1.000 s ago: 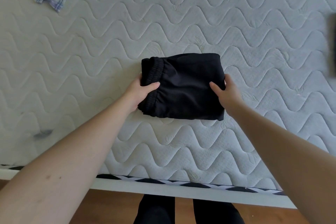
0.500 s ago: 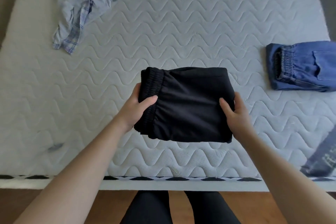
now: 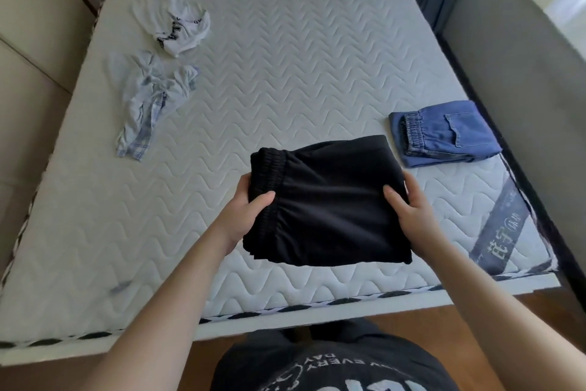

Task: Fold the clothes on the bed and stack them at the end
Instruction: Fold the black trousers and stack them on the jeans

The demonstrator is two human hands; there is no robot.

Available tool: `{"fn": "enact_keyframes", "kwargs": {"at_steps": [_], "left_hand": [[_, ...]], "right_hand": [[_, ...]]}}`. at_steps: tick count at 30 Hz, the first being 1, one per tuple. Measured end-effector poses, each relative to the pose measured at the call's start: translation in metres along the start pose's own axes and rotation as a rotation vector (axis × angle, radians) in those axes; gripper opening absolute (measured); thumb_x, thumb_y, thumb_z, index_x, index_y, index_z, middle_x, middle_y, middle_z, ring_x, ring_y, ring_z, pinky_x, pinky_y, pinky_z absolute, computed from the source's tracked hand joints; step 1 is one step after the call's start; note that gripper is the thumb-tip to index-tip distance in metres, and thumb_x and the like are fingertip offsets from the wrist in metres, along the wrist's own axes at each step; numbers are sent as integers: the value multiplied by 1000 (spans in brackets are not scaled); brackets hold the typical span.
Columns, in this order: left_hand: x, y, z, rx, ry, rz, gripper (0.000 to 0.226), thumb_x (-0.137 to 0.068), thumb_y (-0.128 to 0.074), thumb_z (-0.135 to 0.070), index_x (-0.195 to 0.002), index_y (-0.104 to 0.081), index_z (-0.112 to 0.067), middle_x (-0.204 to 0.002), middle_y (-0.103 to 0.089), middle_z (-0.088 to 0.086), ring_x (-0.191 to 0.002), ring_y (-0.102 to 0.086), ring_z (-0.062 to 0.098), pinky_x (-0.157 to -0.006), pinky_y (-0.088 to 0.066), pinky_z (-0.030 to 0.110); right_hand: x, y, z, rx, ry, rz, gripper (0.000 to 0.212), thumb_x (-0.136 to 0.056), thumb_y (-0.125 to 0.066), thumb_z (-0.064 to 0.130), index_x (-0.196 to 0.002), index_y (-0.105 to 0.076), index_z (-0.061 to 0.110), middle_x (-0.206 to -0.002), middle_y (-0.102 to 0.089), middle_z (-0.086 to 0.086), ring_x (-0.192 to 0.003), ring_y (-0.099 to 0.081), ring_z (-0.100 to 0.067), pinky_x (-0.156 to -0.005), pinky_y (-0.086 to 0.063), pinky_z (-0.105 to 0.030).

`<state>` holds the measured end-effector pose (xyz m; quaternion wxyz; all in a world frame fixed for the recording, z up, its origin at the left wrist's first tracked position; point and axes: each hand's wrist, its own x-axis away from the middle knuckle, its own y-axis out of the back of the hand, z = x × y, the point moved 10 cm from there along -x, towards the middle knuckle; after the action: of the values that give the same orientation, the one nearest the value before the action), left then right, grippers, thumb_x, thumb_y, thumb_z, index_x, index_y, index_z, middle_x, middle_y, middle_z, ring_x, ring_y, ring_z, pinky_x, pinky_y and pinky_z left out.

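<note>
Folded black pants with an elastic waistband hang in the air above the white quilted mattress. My left hand grips the waistband side, thumb on top. My right hand grips the opposite edge, thumb on top as well. Folded blue denim shorts lie at the mattress's right edge, just beyond the black pants. A crumpled pale plaid shirt lies at the left, and a crumpled white garment with black lettering sits behind it.
A beige padded wall runs along the mattress's left side. A dark bed frame edge and a grey wall border the right. Wooden floor shows beneath me at the foot.
Both hands have lifted the folded black pants off the mattress and carried them to the right. My view has risen, bringing the denim shorts and the whole bed into sight.
</note>
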<state>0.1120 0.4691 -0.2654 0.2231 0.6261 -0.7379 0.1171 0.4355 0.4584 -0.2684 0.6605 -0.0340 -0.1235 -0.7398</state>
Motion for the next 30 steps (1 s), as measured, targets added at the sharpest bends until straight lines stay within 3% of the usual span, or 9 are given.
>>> {"fn": "enact_keyframes", "kwargs": {"at_steps": [5,9,14,22,27,30], "left_hand": [[26,-12,-26,-1,-117,-48,49,-70,-76,-52,-115,-58,-46,-109,-72,-3,-101,-70,17,-90,-55,44],[51,-26,-41,-14,-189,-4,43,-71,-76,-50,-111,-59,-48,-100,-74,-4,-92,-72,18,-80,-57,38],[82,-48,-52,0,-228,59,45,-70,-76,-47,-112,-60,-45,-94,-75,-7,-85,-73,14,-74,-55,32],[119,-123,-61,29,-259,185,44,-72,-75,-43,-114,-60,-41,-95,-75,-2,-88,-73,18,-77,-57,34],[132,-199,-74,14,-272,261,44,-74,-75,-39,-116,-61,-38,-98,-75,-1,-91,-73,19,-71,-56,27],[137,-261,-78,4,-264,316,43,-75,-76,-34,-117,-63,-36,-101,-75,1,-94,-72,21,-76,-55,31]], "right_hand": [[40,31,15,-24,32,-96,34,-97,-58,30,-128,-54,42,-119,-66,10,-110,-63,-12,-92,-51,-34],[87,49,25,-7,60,-202,31,-97,-59,27,-126,-56,37,-116,-67,6,-110,-63,-16,-93,-51,-38],[149,70,35,37,66,-303,25,-96,-59,27,-119,-59,36,-104,-69,18,-99,-65,-2,-74,-48,-10],[219,136,50,58,83,-405,31,-96,-60,29,-116,-58,53,-112,-67,22,-104,-63,1,-92,-49,-30],[254,202,35,4,96,-475,35,-97,-59,25,-128,-55,42,-121,-66,15,-114,-61,-5,-104,-47,-39],[278,256,14,-25,68,-524,37,-97,-59,30,-129,-54,46,-127,-62,14,-118,-59,-9,-105,-46,-45]]}}
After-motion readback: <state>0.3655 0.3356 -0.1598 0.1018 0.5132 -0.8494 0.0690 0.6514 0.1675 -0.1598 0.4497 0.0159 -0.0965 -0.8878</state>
